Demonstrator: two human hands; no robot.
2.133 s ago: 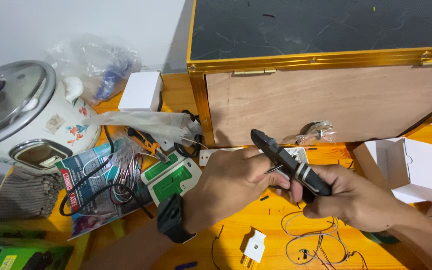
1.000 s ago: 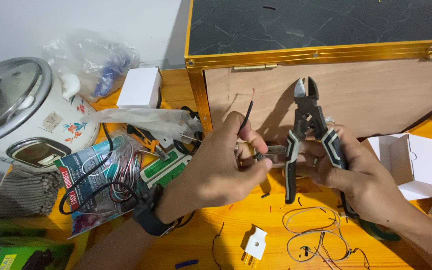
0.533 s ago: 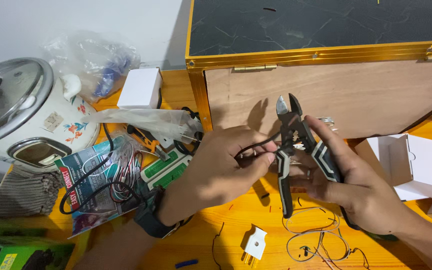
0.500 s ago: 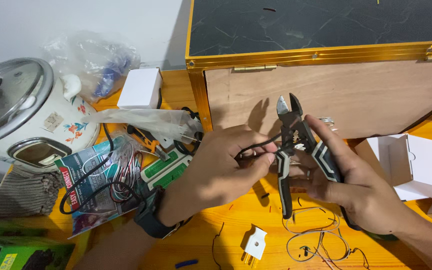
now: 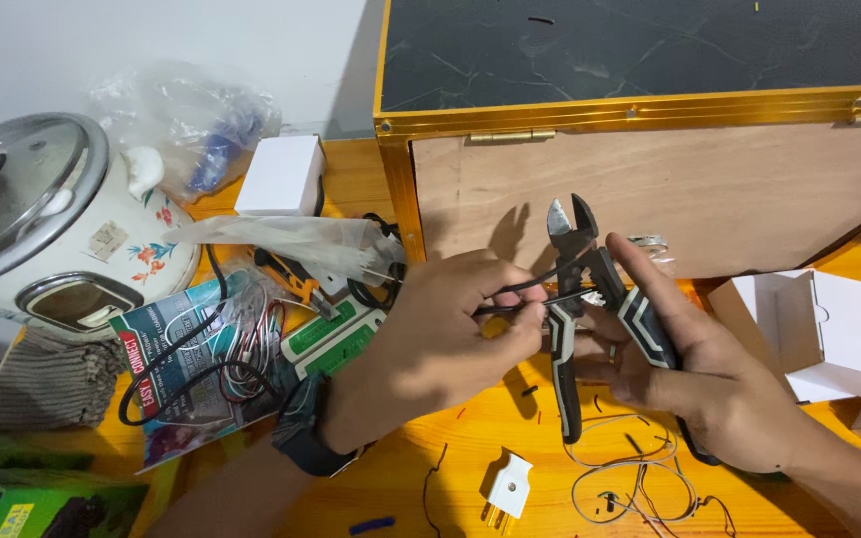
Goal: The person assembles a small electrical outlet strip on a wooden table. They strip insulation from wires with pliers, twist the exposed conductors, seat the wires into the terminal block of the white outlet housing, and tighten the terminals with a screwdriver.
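My right hand (image 5: pixel 695 374) grips black-and-grey cutting pliers (image 5: pixel 582 289), jaws pointing up and apart. My left hand (image 5: pixel 440 344), with a dark watch at the wrist, pinches a thin black wire (image 5: pixel 525 297) and holds its end across the pliers just below the jaws. Both hands hover over an orange wooden tabletop (image 5: pixel 450 488), in front of a wooden cabinet door (image 5: pixel 710 189).
A white rice cooker (image 5: pixel 47 224) stands at left beside plastic bags and a white box (image 5: pixel 281 174). A green cable tester (image 5: pixel 336 339), a packet of wires (image 5: pixel 196 359), a white plug (image 5: pixel 505 488), loose thin wire (image 5: pixel 630 478) and open white boxes (image 5: pixel 829 334) lie around.
The pliers rose from lying low and tilted to upright, then shifted left. The left hand brought the black wire down from standing up into the pliers.
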